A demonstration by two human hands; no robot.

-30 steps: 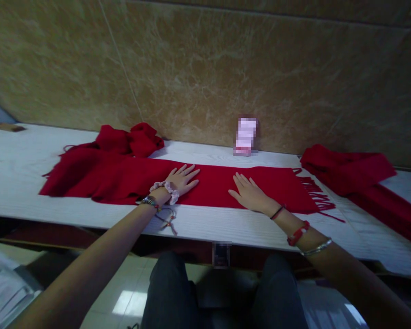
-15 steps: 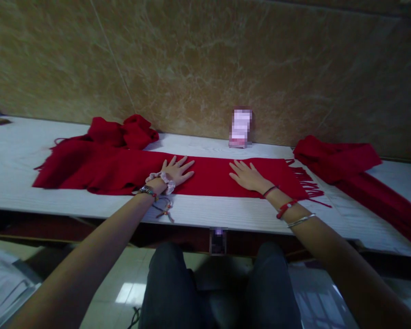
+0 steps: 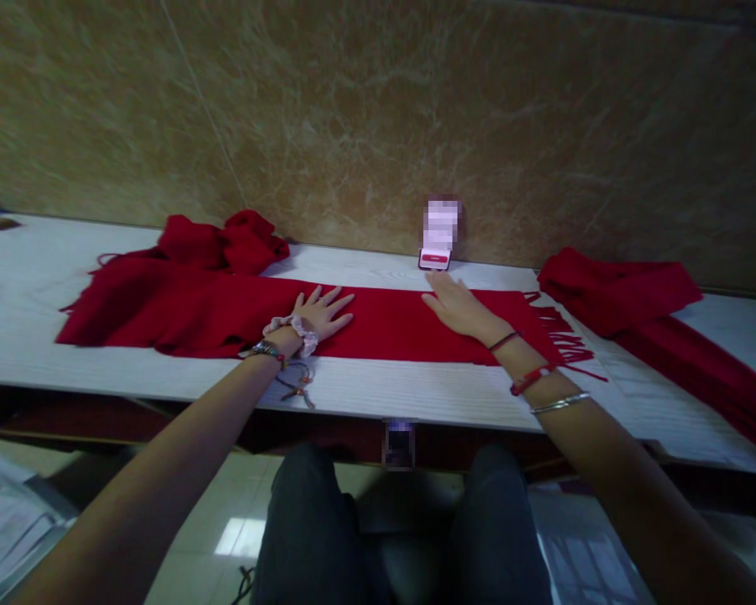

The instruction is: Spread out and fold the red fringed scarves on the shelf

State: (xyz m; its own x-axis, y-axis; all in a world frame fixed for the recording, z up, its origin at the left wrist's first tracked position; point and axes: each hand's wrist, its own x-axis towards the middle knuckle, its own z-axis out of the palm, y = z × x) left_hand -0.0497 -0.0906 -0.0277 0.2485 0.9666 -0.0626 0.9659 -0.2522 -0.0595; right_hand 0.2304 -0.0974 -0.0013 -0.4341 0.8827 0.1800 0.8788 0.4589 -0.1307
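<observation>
A red fringed scarf (image 3: 391, 323) lies stretched lengthwise across the white tabletop, smooth in the middle and more wrinkled at the left. My left hand (image 3: 320, 315) rests flat on it, fingers spread. Over the right part of the scarf is my right hand (image 3: 463, 311), open and angled, its fingertips near the scarf's far edge below the phone. It seems slightly raised, though I cannot tell whether it touches the cloth. Tassels (image 3: 564, 334) fan out at the scarf's right end. Neither hand grips anything.
A phone (image 3: 439, 235) with a lit, blurred screen leans against the marbled wall (image 3: 353, 126). Bunched red cloth (image 3: 227, 242) lies behind the scarf's left part. Another folded red scarf (image 3: 623, 290) trails off the table (image 3: 378, 391) at the right.
My right hand has shifted away from me toward the phone and turned, its fingers closer together. My left hand stays in place on the scarf.
</observation>
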